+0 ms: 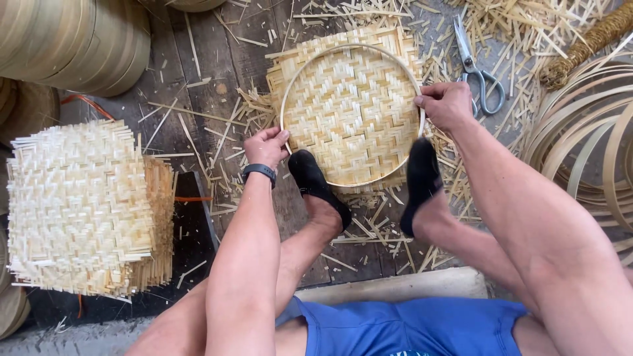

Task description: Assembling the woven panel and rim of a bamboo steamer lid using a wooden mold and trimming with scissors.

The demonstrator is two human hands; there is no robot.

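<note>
Centre of the frame, slightly up: a square woven bamboo mat (349,115) lay flat on the dark plank floor (204,72), with a thin round bamboo hoop (287,99) sitting on top of it. The left hand (266,146) was curled onto the hoop's lower left edge, fingers pressed down on the rim, and the right hand (447,104) was closed around the rim on the right side, thumb tucked over it. Both feet in black socks (316,184) were planted on the near edge of the mat, which looked like a way to pin the weave flat so the hoop wouldn't slide around.

At the left edge sat a tall stack of woven mats (79,204), and above it in the upper left some stacked finished rims (72,39). Scissors (476,66) lay just past the right hand, upper right, handy by the look of it. Loose bamboo strips (593,138) curled along the right edge, and offcuts were scattered everywhere.
</note>
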